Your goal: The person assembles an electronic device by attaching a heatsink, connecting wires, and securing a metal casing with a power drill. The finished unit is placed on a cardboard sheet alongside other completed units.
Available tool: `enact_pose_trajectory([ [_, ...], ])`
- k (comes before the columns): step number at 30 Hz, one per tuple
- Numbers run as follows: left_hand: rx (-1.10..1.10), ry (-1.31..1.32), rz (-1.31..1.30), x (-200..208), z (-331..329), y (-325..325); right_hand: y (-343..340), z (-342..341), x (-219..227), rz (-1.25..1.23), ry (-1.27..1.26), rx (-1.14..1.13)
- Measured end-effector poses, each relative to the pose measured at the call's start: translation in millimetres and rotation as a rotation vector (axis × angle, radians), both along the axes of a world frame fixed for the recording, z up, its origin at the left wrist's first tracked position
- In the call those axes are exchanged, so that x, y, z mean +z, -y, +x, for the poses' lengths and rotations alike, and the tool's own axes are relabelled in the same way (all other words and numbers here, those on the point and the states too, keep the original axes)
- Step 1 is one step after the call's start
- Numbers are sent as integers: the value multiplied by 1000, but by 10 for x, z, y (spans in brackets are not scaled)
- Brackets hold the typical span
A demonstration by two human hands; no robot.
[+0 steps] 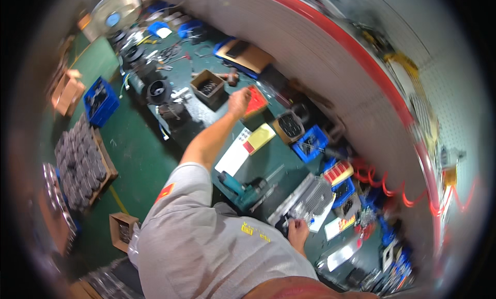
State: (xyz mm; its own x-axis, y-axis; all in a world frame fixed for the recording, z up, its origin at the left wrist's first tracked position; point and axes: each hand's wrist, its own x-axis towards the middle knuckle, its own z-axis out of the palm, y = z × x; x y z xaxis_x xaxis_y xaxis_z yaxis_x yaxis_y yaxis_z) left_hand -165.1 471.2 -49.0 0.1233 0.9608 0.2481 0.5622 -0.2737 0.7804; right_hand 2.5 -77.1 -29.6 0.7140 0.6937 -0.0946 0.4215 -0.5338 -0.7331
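Note:
My left arm stretches far across the green workbench. My left hand (pixel 239 103) is at the edge of a small box with red contents (pixel 254 104), its fingers curled together; anything held in them is too small to make out. Close to my body, my right hand (pixel 298 233) has its fingers drawn together beside a grey finned metal part (pixel 313 197). What that hand grips is also unclear. Between the hands lie a teal power drill (pixel 243 192), a white sheet (pixel 233 153) and a yellow-and-red box (pixel 260 139).
An open carton of dark small parts (pixel 207 86) stands left of the red-filled box. Blue bins (pixel 311 144) line the wall side, near a coiled red air hose (pixel 380 183). Off the bench, stacked grey parts (pixel 80 164) and a blue crate (pixel 101 101) rest on the floor.

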Motion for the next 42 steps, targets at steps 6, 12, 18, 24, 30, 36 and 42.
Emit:
enact_pose_trajectory([
  [6, -547, 244, -111, 756, 757, 2165, -151, 367, 406, 390, -1199, -160],
  [12, -910, 189, -324, 1020, 1232, 4228, -194, 593, 651, 563, -1626, -284],
  [18, -898, 336, -465, 1033, 1357, 4352, 223, 734, 727, 571, -1365, -306],
  [24, -1007, 273, -473, 1035, 1312, 4235, 205, 721, 855, 597, -1320, -218],
  [30, -1160, 116, -246, 1156, 1242, 4045, 154, 734, 827, 514, -1321, -150],
  [36, -1190, 201, -358, 1068, 1172, 3977, 75, 678, 705, 464, -1344, -139],
  [42, -1086, 129, -317, 1061, 1154, 3963, -91, 472, 687, 643, -1391, -321],
])
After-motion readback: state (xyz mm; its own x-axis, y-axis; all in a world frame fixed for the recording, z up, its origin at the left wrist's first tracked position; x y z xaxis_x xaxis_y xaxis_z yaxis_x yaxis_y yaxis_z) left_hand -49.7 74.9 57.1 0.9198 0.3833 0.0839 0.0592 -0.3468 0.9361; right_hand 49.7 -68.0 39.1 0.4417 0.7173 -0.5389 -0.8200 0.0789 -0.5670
